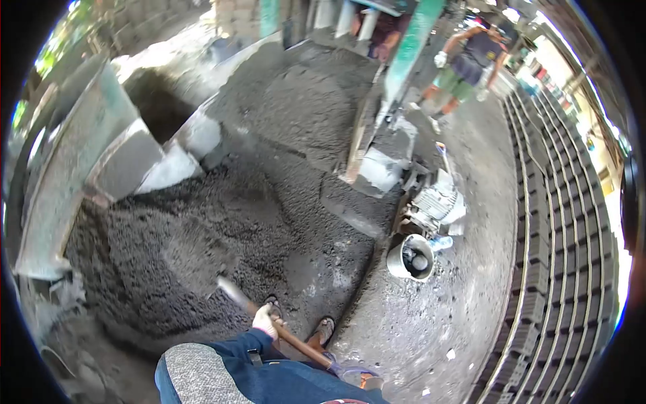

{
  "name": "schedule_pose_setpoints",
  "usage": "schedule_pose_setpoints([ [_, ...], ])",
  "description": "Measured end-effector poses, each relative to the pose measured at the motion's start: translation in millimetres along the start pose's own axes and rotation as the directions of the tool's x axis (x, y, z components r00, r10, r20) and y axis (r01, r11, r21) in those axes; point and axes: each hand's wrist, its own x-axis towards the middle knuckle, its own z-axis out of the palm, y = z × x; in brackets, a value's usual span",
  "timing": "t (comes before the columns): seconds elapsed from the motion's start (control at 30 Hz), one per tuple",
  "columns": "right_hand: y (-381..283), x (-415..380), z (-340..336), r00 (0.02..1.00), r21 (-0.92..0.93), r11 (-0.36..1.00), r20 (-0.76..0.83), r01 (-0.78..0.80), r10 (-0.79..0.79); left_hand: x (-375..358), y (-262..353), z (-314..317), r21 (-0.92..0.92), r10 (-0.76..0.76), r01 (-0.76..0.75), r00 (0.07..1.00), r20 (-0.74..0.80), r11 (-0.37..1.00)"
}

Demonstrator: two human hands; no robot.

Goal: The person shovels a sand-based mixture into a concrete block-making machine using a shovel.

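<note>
My left hand (265, 322), in a pale glove, is wrapped around the wooden shaft of a shovel (296, 342). The shaft slants from the lower right up toward the left, and its metal neck meets a blade (198, 259) covered in dark, damp mix. At the grip end, low in the view, my right hand (371, 382) is closed on the handle, partly cut off by my clothing. A broad heap of dark grey mix (262, 195) spreads around the blade. My sandalled feet stand at its near edge.
A bucket (408, 259) and a motor (437, 200) stand to the right of the heap. Long racks of grey blocks (538, 269) line the right side. Another person (474, 64) wearing gloves is at the back right. A metal chute (81, 161) and concrete blocks (124, 161) border the left.
</note>
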Motion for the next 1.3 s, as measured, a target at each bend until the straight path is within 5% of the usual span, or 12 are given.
schedule_pose_setpoints([
  [0.07,-4,-42,58,0.837,-0.82,0.46,0.042,0.341,-0.545,-30,36,67,-0.057,-0.07,0.076,0.992,0.104,0.995],
  [0.13,-4,-63,111,0.606,-0.96,0.084,0.098,0.266,-0.79,-50,73,137,0.041,-0.045,0.032,0.928,0.37,0.999],
  [0.17,-25,-66,142,0.676,-0.443,0.654,-0.134,0.613,-0.724,-60,93,174,0.061,-0.068,0.043,0.87,0.488,0.997],
  [0.2,-50,-77,181,0.704,0.393,0.586,-0.358,0.709,-0.613,-83,115,213,0.088,-0.059,0.009,0.804,0.591,0.996],
  [0.33,-165,-294,351,0.149,0.01,0.163,-0.465,0.987,-0.873,-150,182,350,0.097,-0.061,-0.033,0.574,0.817,0.995],
  [0.53,-210,-362,422,-0.692,-0.651,-0.668,0.295,0.359,-0.659,-168,226,413,0.163,-0.111,-0.094,0.413,0.904,0.982],
  [0.63,-206,-306,433,-0.622,-0.727,-0.664,0.442,0.175,-0.647,-118,217,396,0.117,0.002,-0.188,0.535,0.845,0.975],
  [0.73,-207,-232,380,-0.303,-0.656,-0.458,0.344,0.599,-0.889,-150,229,346,0.11,-0.046,-0.107,0.479,0.877,0.988],
  [0.8,-190,-232,364,-0.432,-0.576,-0.519,0.295,0.631,-0.852,-148,241,301,0.08,-0.091,0.045,0.342,0.935,0.996],
  [0.93,-175,-224,353,0.145,-0.424,0.161,-0.071,0.891,-0.987,-107,281,205,-0.253,0.171,0.178,0.381,0.909,0.951],
  [1.07,-186,-136,357,0.482,-0.541,0.533,-0.248,0.651,-0.84,9,257,65,-0.34,0.279,-0.144,0.877,0.39,0.929],
  [1.3,-238,-173,408,0.546,-0.878,0.094,0.205,0.469,-0.812,71,126,-167,-0.437,-0.054,-0.019,0.987,-0.154,0.899],
])
